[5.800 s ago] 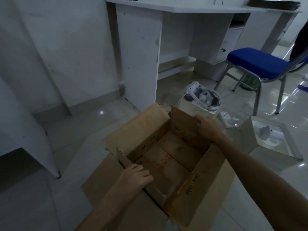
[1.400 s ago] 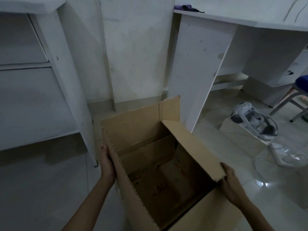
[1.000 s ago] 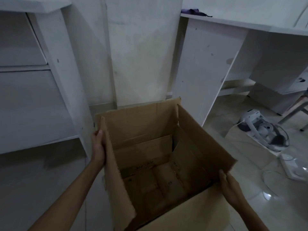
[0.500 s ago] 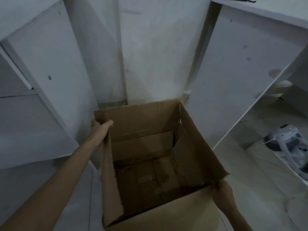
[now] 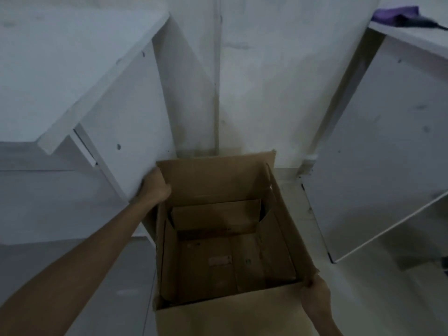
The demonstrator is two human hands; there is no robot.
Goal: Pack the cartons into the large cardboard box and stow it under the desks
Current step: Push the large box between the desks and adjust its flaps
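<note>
The large cardboard box [image 5: 213, 180] stands open on the floor in the gap between two white desks, its flaps up. Flattened brown cartons [image 5: 225, 263] lie inside on its bottom. My left hand [image 5: 155, 187] grips the box's far left corner, close against the left desk's side panel. At the near right corner my right hand [image 5: 315, 292] holds the box where the right flap meets the front wall.
The left desk's side panel [image 5: 126, 122] touches the box's left edge. The right desk's side panel [image 5: 378, 141] stands a short way off to the right. The wall [image 5: 254, 69] and its skirting are just behind the box. A purple cloth [image 5: 397, 15] lies on the right desktop.
The box has slid forward into the gap between the desks, toward the wall. Both hands kept their grip on it. The headset and the chair to the right have left my view.
</note>
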